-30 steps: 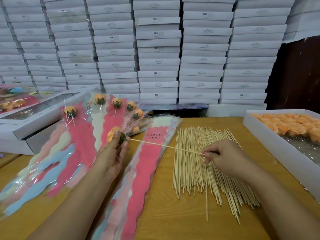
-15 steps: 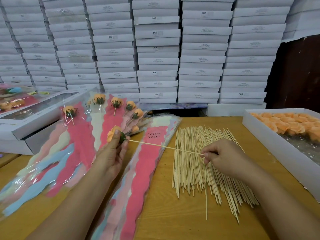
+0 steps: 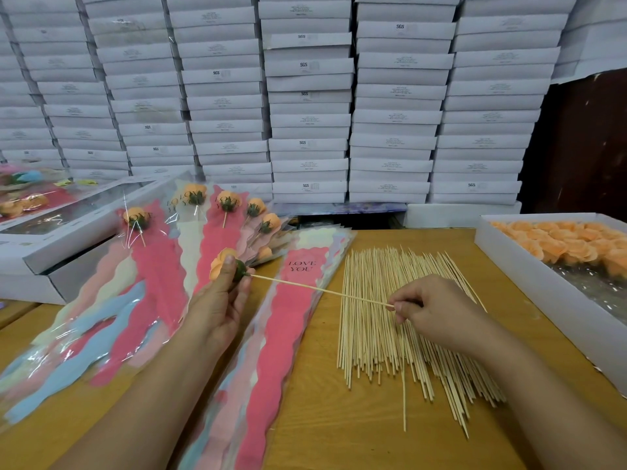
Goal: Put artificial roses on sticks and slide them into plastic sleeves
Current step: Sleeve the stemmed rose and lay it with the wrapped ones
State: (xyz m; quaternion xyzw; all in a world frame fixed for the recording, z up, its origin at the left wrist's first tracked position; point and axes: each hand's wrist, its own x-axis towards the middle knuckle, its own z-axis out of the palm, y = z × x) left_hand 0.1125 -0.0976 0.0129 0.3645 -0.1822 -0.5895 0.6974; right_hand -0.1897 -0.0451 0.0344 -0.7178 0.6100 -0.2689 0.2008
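Left grip raised, curled; right grip pinching, lower.

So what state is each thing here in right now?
Rose: gripped by the left hand, stick in its green base.
Stick: pinched at its far end by the right hand.
Loose sticks: lying in a pile on the table.
Empty sleeves: stacked flat.
Filled sleeves: fanned out, roses inside.
Rose box: open, partly full.

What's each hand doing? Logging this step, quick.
Left hand: closed on the orange artificial rose.
Right hand: pinching the thin wooden stick.
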